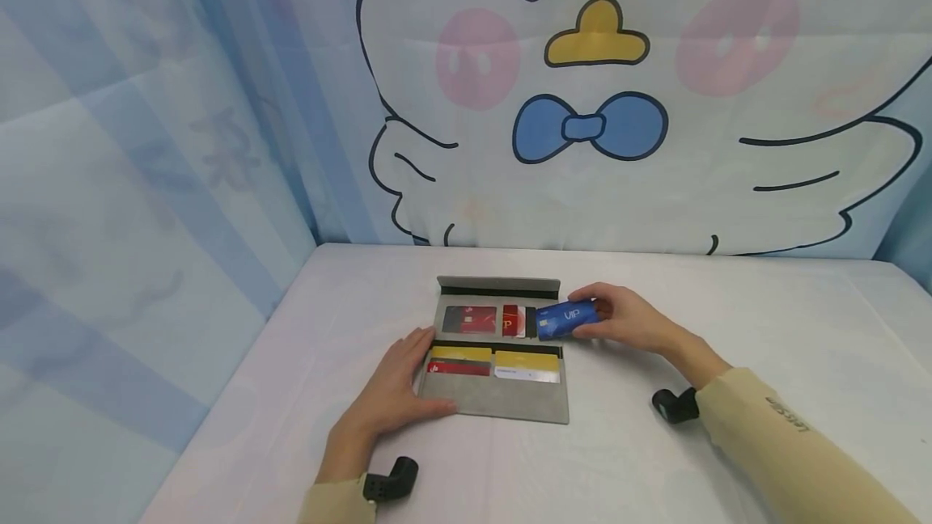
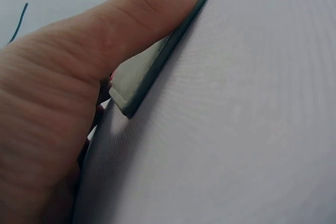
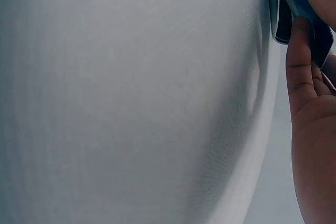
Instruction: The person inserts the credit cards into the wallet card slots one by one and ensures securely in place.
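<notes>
An opened grey wallet (image 1: 495,403) lies flat on the table. Its upper half holds a red and grey card (image 1: 476,319) and a narrow red-and-white card (image 1: 513,320). In the lower pockets sit yellow-topped cards (image 1: 526,361), with red and white strips showing below. My left hand (image 1: 396,382) rests along the wallet's left edge, its thumb (image 2: 152,11) lying on the lower edge near the corner. With thumb and fingers my right hand (image 1: 622,318) pinches a blue VIP card (image 1: 566,319) by its right end. The card's left end overlaps the upper right pocket.
A white cloth (image 1: 728,306) covers the table, and a curtain with a cartoon bird (image 1: 582,209) hangs behind it. To the left hangs a pale blue curtain (image 1: 146,225). Black wrist cameras (image 1: 391,479) sit on both wrists.
</notes>
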{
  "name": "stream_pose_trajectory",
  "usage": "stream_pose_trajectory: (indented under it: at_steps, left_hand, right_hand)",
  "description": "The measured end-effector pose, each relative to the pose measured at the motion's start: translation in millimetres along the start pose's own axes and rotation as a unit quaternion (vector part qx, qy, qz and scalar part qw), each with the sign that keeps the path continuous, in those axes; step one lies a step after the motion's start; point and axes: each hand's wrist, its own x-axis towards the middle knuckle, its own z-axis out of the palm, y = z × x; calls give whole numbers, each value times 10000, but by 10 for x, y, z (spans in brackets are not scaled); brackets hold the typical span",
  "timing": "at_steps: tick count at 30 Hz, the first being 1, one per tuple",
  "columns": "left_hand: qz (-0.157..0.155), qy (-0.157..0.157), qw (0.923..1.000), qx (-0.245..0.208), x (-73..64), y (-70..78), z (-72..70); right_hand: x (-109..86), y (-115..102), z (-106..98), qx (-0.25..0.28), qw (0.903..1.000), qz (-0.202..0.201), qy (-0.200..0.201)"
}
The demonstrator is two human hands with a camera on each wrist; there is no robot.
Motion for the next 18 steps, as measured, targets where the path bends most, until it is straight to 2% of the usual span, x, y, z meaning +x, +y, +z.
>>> stream_pose_trajectory:
  at_steps: [10, 18]
  left_hand:
    - [-41, -67, 10000, 22, 7, 11, -6]
    - [-17, -56, 10000, -7, 2, 6, -16]
  right_hand:
    - [-41, -15, -12, -194, 9996, 167, 99]
    - [-27, -29, -8, -237, 9996, 102, 73]
